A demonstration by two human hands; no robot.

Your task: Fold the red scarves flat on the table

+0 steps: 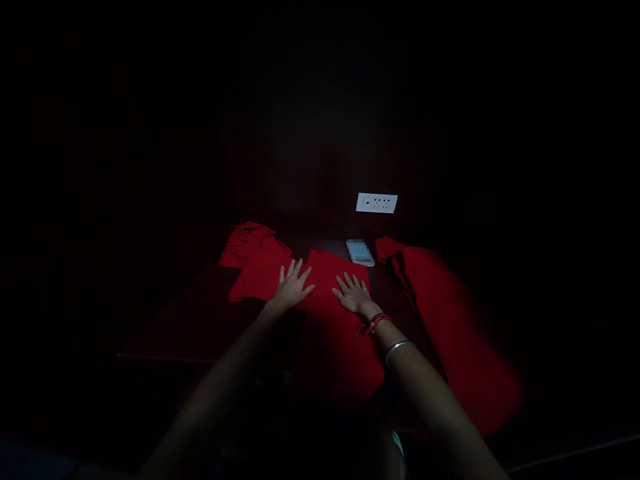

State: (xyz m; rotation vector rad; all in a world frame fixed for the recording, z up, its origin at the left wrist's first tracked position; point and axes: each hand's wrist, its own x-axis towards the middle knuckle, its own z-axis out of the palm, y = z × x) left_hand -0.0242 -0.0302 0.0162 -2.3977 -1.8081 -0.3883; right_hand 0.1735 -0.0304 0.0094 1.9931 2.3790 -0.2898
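Observation:
A red piece of cloth (330,273) lies spread over a dark table, its near part hanging down over the front edge. My left hand (293,285) rests on its left side with the fingers spread. On the right part of the same cloth, my right hand (353,293) lies flat, fingers apart. Neither hand grips anything. Left of my left hand, a red flap (257,275) reaches out; I cannot tell whether it belongs to the same cloth. Cords and a silver bangle circle my right wrist.
A crumpled red cloth (245,241) sits at the back left of the table (185,327). On the right, a long red cloth (445,320) drapes over the front edge. A phone (360,253) lies at the back, below a white wall socket (377,203). The surroundings are very dark.

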